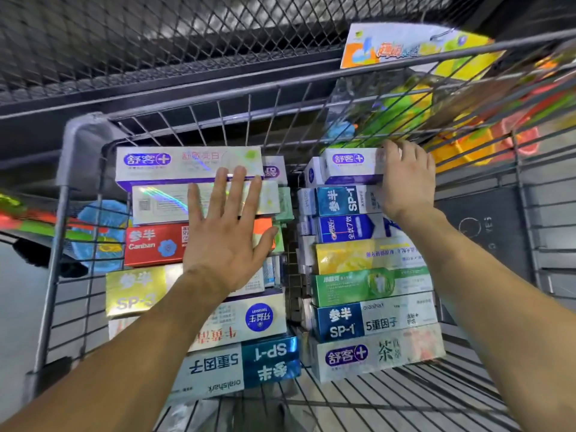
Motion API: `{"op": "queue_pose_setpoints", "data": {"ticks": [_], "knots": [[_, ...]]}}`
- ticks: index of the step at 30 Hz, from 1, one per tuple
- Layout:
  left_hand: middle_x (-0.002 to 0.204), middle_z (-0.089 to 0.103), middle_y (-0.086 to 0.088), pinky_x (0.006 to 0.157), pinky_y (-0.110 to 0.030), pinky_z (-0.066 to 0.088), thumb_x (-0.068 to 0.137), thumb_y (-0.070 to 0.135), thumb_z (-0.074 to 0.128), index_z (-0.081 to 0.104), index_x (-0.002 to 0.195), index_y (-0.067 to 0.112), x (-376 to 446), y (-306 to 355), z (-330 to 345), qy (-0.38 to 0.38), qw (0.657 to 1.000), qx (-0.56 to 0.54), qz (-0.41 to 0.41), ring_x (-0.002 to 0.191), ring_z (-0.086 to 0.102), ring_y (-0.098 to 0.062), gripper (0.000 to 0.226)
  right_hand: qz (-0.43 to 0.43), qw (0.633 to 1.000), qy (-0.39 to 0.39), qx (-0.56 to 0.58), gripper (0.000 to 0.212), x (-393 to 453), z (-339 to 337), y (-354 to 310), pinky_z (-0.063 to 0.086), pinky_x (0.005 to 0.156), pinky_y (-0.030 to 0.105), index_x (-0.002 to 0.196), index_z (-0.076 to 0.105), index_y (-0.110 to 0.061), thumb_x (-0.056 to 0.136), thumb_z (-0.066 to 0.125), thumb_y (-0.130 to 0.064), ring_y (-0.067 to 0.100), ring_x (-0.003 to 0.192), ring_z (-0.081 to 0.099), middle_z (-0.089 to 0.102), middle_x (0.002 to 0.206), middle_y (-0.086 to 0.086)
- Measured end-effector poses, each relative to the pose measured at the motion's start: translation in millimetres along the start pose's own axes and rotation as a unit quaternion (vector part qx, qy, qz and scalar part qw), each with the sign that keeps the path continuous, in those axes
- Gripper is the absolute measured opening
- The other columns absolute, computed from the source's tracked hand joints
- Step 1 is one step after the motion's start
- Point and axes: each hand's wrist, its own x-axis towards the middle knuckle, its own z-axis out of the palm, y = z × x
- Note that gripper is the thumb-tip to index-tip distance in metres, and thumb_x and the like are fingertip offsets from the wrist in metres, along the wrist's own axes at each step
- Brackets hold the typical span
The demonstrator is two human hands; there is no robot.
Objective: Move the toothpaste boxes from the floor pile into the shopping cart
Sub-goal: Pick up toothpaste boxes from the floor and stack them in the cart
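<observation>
Box (352, 166), white with a purple edge and a purple oval logo, sits at the top of the right-hand row inside the shopping cart (84, 126), under the right hand (405, 179). Fingers curl over its far end and pinch it against the blue-and-white box below; thumb hidden, so the exact grip is unclear.

Step in hand, as judged: seating this box flush on the row.
- Press it toward the wrist until its long edge lines up with the boxes below the palm.
- Keep it flat so it cannot slide into the gap left of the fingers.
- Release only once it rests fully on the row.

Left hand (227, 229): 4 fingers straight and slightly spread, thumb out to the right, palm flat on the left row, steadying it. Fingertips reach a matching white-and-purple box (187, 163); a holographic silver box (165, 201) lies under the fingers, a red box (152, 244) left of the palm.

Beyond the fingertips: wire cart wall, then black mesh shelving (156, 42). Blurred colourful packaging (420, 51) past the right fingers.
</observation>
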Motion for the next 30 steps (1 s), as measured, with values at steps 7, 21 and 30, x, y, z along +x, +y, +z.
{"op": "queue_pose_setpoints", "data": {"ticks": [7, 21, 30], "knots": [[0.166, -0.017, -0.009, 0.120, -0.063, -0.004, 0.096, 0.065, -0.002, -0.017, 0.158, 0.020, -2, 0, 1, 0.005, 1.000, 0.014, 0.005, 0.152, -0.019, -0.031, 0.078, -0.005, 0.998, -0.020, 0.065, 0.068, -14, -5, -6, 0.021, 0.120, 0.051, 0.151, 0.033, -0.017, 0.091, 0.064, -0.028, 0.033, 0.147, 0.025, 0.030, 0.160, 0.012], [0.168, -0.012, -0.002, 0.120, -0.061, -0.009, 0.083, 0.068, -0.020, -0.025, 0.153, 0.022, -55, -14, -134, -0.043, 0.999, 0.029, 0.011, 0.154, -0.014, -0.025, 0.083, -0.103, 0.991, -0.024, 0.086, 0.075, -138, -149, -34, 0.018, 0.122, 0.046, 0.156, 0.027, -0.018, 0.097, 0.038, -0.064, 0.028, 0.152, 0.016, 0.020, 0.165, 0.011], [0.168, -0.005, -0.001, 0.121, -0.058, -0.008, 0.087, 0.071, -0.012, -0.008, 0.160, 0.020, -218, -122, -259, 0.047, 0.984, 0.024, -0.169, 0.155, -0.009, -0.023, 0.089, -0.268, 0.958, 0.038, 0.098, 0.074, -250, -264, -201, 0.020, 0.122, 0.045, 0.154, 0.032, -0.019, 0.097, 0.031, -0.065, 0.029, 0.150, 0.023, 0.025, 0.164, 0.011]]}}
